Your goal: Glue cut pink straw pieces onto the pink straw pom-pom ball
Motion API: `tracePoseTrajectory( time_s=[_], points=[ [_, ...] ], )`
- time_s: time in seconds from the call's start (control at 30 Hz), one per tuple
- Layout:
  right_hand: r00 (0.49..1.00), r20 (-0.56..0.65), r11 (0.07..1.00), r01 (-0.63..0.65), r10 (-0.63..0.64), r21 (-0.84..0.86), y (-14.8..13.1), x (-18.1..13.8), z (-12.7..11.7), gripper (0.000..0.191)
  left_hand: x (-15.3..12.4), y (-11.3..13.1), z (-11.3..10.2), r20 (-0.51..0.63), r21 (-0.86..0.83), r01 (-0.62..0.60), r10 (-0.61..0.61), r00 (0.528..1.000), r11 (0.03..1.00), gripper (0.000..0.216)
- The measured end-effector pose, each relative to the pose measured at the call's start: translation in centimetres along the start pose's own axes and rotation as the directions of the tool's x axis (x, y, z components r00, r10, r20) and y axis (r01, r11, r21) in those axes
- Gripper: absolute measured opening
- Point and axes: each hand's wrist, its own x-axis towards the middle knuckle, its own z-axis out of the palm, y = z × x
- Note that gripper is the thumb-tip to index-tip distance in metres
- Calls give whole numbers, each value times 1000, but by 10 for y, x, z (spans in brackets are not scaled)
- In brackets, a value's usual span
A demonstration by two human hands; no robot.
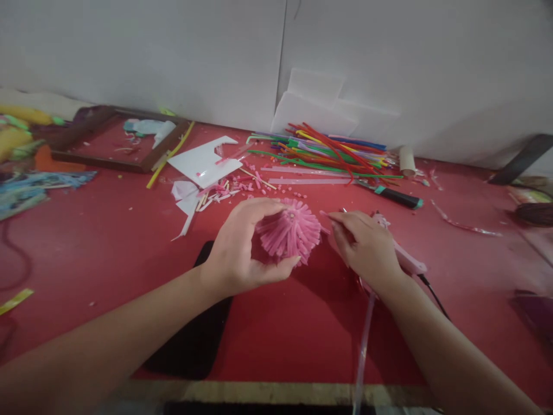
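Observation:
My left hand [242, 248] cups a pink ball of short straw pieces [288, 231] just above the red table [129, 242], thumb under it and fingers curled over its top. To its right, my right hand [362, 245] pinches a thin pink straw piece [326, 216], its tip pointing at the ball. A pink glue gun [404, 256] lies under and beside my right hand, its black cord trailing to the right.
Colourful straws [332, 153] lie piled at the back, with a black-handled tool [395, 197], white card [203, 161] and pink offcuts [235, 187] nearby. A wooden frame [108, 138] sits back left. A black phone [199, 328] lies under my left forearm.

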Motion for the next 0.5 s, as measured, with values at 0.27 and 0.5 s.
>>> tracePoseTrajectory(
  time_s=[0.27,0.5],
  points=[
    [972,-232,989,66,-34,130,-10,-2,-9,28,0,-1,1,-23,18,-30,30,999,999,64],
    [950,-301,949,167,-83,266,-30,-6,-33,50,5,2,-10,-25,137,-206,211,977,969,78]
  ],
)
